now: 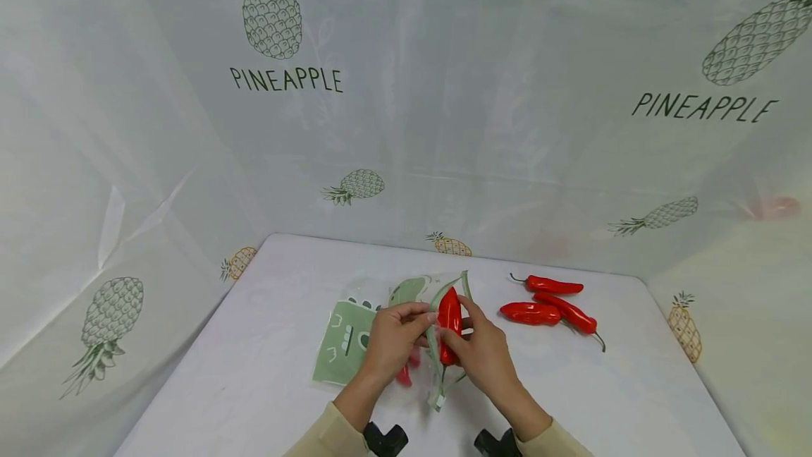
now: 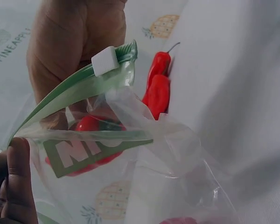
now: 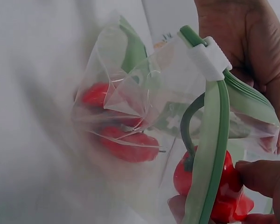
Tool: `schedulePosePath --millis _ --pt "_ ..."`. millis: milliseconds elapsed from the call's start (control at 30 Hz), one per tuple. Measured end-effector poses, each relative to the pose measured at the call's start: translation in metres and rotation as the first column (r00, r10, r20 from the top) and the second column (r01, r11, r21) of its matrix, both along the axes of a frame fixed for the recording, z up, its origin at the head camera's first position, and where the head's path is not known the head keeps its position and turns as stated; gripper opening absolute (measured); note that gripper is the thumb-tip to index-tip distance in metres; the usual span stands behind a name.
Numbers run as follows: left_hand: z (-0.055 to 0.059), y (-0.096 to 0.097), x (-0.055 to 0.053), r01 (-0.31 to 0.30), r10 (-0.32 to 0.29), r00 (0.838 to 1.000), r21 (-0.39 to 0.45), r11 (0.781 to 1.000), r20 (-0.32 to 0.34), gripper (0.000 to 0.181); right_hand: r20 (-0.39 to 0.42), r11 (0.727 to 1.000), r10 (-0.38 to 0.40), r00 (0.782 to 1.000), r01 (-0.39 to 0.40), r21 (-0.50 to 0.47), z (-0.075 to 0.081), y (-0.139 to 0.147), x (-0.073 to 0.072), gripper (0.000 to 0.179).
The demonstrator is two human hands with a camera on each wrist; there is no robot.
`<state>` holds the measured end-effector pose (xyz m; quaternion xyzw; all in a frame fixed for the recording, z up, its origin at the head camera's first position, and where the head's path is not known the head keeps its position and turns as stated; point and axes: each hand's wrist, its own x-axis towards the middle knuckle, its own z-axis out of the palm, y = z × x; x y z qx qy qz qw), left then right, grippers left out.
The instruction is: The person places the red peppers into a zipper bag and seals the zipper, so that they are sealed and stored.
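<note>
The left hand pinches the edge of a clear, crinkled plastic bag with a ridged green seal and white slider. The right hand grips a glossy, tapering red pepper at the bag's mouth. More peppers show inside the bag; three loose peppers lie to its right, a flat green packet to its left. Beneath the bag is a white table; behind it, slightly shiny sheeting printed with pineapples.

The peppers are glossy red, those inside the clear, green-edged bag seemingly duller; slider and surface are white, the pale sheet patterned with green and yellow pineapples.
</note>
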<state>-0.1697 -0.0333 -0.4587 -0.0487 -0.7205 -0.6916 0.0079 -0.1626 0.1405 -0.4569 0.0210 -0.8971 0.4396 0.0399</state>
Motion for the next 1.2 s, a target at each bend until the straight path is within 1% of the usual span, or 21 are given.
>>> schedulePosePath --millis 133,267,400,567,767,833,1033,1200 --pt "0.0 -0.002 0.0 -0.009 0.009 1.0 -0.019 1.0 0.001 0.028 0.003 1.0 -0.008 1.0 0.008 0.01 -0.001 0.002 -0.001 0.081" --pt "0.0 -0.002 0.001 -0.004 0.004 1.0 -0.009 1.0 0.011 0.028 0.005 1.0 -0.01 1.0 0.01 -0.006 -0.001 0.003 -0.001 0.081" --pt "-0.001 -0.003 0.0 -0.005 0.005 1.0 0.011 1.0 0.011 0.027 0.023 0.998 -0.011 1.0 0.012 -0.054 -0.001 0.002 0.0 0.079" --pt "-0.002 -0.004 -0.001 -0.003 0.003 1.0 0.056 0.998 0.01 0.026 0.048 0.994 -0.021 0.999 0.026 -0.102 -0.001 0.0 0.0 0.073" --pt "-0.004 -0.004 -0.003 0.012 -0.014 1.0 0.09 0.996 0.012 0.027 0.041 0.997 -0.016 0.999 0.019 -0.076 -0.002 0.001 0.001 0.066" --pt "-0.006 -0.004 -0.003 0.015 -0.015 1.0 0.089 0.996 0.009 0.027 0.029 0.998 -0.018 0.999 0.019 -0.062 -0.003 0.002 0.002 0.063" --pt "-0.009 -0.003 -0.004 0.009 -0.011 1.0 0.076 0.997 0.028 0.028 -0.033 0.999 -0.025 0.999 0.024 -0.026 -0.003 0.004 0.002 0.058" --pt "-0.011 -0.002 -0.003 0.006 -0.008 0.999 0.075 0.997 0.032 0.028 -0.047 0.999 -0.035 0.998 0.033 -0.029 -0.004 0.007 0.002 0.058"
